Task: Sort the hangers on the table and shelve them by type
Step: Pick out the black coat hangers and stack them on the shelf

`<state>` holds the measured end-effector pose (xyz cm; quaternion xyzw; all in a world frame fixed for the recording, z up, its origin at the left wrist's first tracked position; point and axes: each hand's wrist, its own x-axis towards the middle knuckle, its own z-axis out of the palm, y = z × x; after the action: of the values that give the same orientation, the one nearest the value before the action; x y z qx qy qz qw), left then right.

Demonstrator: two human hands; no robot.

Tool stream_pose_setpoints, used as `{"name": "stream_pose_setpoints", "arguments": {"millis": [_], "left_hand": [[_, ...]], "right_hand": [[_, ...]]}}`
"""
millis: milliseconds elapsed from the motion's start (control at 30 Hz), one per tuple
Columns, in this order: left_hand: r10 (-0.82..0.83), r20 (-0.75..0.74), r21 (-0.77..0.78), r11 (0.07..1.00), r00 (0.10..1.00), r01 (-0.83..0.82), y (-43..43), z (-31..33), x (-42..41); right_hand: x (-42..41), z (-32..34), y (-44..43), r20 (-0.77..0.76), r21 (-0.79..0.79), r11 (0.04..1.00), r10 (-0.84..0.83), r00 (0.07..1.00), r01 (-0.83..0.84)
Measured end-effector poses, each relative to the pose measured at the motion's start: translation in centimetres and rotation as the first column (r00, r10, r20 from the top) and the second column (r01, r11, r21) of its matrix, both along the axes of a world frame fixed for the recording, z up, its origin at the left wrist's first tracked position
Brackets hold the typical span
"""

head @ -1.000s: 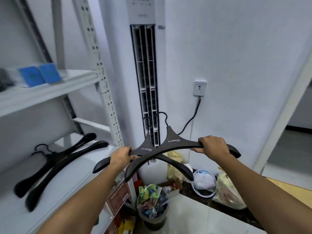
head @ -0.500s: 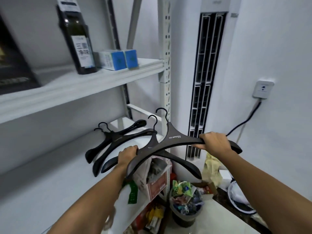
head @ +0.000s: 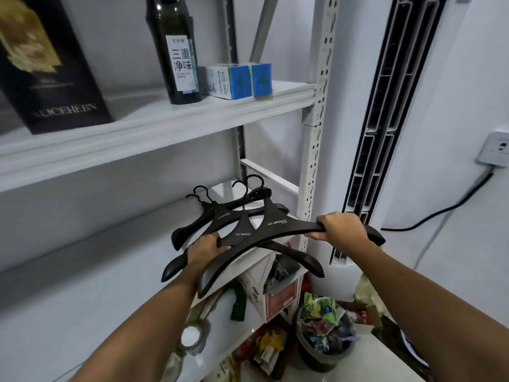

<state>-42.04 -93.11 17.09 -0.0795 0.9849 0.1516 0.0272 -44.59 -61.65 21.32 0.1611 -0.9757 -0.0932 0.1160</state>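
Observation:
Two wide black hangers are held over the front edge of the white middle shelf (head: 82, 271). My left hand (head: 205, 248) grips the left arm of the nearer-left hanger (head: 243, 231). My right hand (head: 341, 228) grips the right arm of the other hanger (head: 278, 224), which overlaps the first. Both hooks point away from me. Behind them, two more black hangers (head: 214, 215) lie flat on the same shelf, hooks toward the back wall.
The upper shelf (head: 165, 125) holds a dark bottle (head: 176, 51), a black box (head: 46, 64) and blue-white cartons (head: 237, 79). A perforated shelf post (head: 316, 133) stands just right of the hangers. Below are a cardboard box (head: 275, 293) and a full bin (head: 322, 337).
The view has swung left toward the shelves. Both hands have carried the two hangers closer to the middle shelf, now just in front of the two hangers lying there.

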Motion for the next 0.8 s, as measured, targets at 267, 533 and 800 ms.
{"name": "stream_pose_setpoints", "arguments": {"millis": [267,533,800], "left_hand": [[0.213,0.023,0.095,0.972,0.977,-0.215,0.1,-1.5,-0.9],[0.416,0.074,0.151,0.894,0.907,-0.422,2.0,-2.8,-3.8],[0.520,0.073,0.087,0.847,0.851,-0.525,3.3,-4.0,-5.2]], "right_hand": [[-5.8,-0.7,-1.2,0.024,-0.022,0.992,0.123,0.992,-0.122],[-11.9,-1.6,-0.8,0.101,-0.042,0.970,0.241,0.965,-0.238],[-15.1,-3.2,1.2,0.110,-0.020,0.951,0.310,0.945,-0.309]]}}
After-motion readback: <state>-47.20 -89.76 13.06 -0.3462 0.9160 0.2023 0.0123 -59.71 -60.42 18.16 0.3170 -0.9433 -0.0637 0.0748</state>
